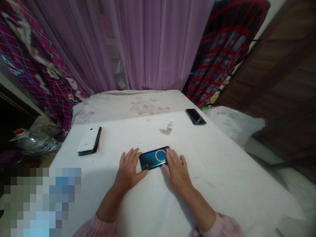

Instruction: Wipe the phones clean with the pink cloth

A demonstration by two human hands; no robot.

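At the left of the white table (222, 171) lies a white phone (87, 140) stacked on a dark phone (96, 144). Nearer the middle, the left hand (128, 169) rests flat with fingers loosely spread, its thumb against the near edge of a blue-green phone (150, 159) lying back-up with a pale ring on it. The right hand (176, 171) lies flat too, fingers together, touching that phone's right end. Beyond them stands a small bottle (169, 127), and farther right a black phone (196, 116) lies near the table's far edge.

Glossy teal phone (154, 158) — matt white cloth table cover (222, 171), sheer curtain (158, 42).
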